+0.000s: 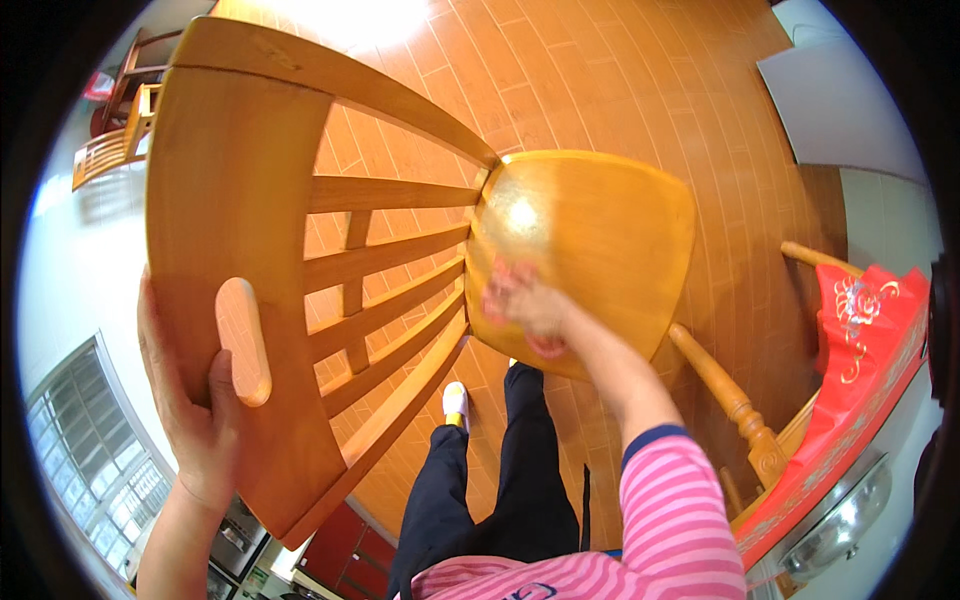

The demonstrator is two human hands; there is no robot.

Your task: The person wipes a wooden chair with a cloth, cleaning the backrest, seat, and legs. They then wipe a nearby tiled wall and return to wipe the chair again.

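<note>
A wooden chair stands before me, with its slatted backrest (240, 187) on the left and its seat (615, 240) in the middle. My left hand (199, 420) grips the edge of the broad top rail, its thumb beside the oval handle slot. On the seat, near the foot of the slats, lies my right hand (529, 304). It is blurred, and pinkish-red material, apparently a cloth (499, 289), shows around its fingers. Part of that material is hidden under the hand. Light glares off the seat just beyond.
To the right is a table with a red patterned tablecloth (847, 360), turned wooden legs (739, 412) and a shiny metal lid (840, 517). Another wooden chair (112, 154) stands far left. Below are wood-look floor tiles (600, 82) and my slippered foot (454, 399).
</note>
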